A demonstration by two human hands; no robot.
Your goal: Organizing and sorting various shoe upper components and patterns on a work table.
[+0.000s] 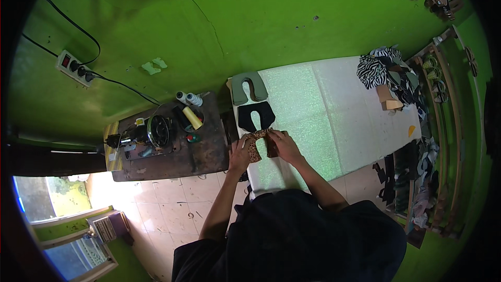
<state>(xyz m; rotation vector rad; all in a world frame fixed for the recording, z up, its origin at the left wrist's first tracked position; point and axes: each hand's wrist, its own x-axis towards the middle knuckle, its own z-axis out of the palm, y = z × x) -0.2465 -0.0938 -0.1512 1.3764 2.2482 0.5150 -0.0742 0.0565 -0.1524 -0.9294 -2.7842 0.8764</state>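
Observation:
A brown leopard-print U-shaped fabric piece (254,151) lies at the near left edge of the white-covered table, its two legs pointing toward me. My left hand (239,155) pinches its left side. On the right side, the fingers of my right hand (285,146) close over its upper corner. Just beyond it rests a black U-shaped piece (266,113), its opening turned toward me. Farther back along the same edge are grey-green U-shaped pieces (241,86). My fingertips are small in view, so their exact grip is hard to see.
Left of the white-covered table (302,109) stands a dark sewing table with a sewing machine (141,134), thread cones (194,99) and a round container. Fabric scraps (373,71) pile at the far right. A power strip (74,69) hangs on the green wall; racks line the right side.

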